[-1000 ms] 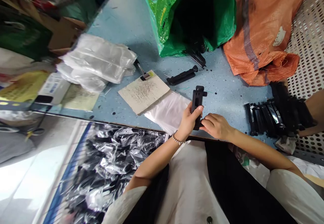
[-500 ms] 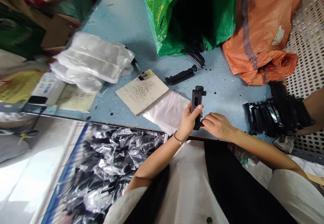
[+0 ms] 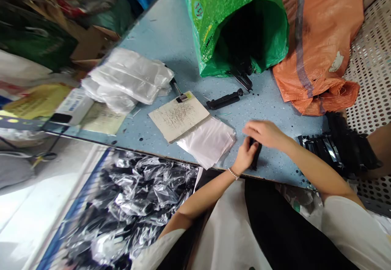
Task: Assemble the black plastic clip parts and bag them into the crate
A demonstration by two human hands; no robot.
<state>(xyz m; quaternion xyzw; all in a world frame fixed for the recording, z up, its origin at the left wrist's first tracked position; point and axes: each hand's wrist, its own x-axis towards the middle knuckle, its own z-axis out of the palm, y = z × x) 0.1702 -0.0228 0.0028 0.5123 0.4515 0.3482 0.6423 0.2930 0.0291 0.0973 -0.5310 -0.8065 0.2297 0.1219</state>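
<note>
Left hand (image 3: 246, 156) grasps a black plastic part (image 3: 255, 156) near the table edge; right hand (image 3: 265, 133) curves over its top, grip unclear.
Just left lies a folded clear plastic bag (image 3: 207, 143) on the blue speckled table (image 3: 161, 46); a row of black parts (image 3: 317, 148) sits to the right.

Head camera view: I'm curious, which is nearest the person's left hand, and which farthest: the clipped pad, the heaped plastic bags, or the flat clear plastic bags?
From the left hand, nearest first:

1. Flat clear plastic bags, just to the hand's left in the view.
2. Clipped pad, farther left, past those bags.
3. Heaped plastic bags, farthest, up and left beyond the pad.
</note>
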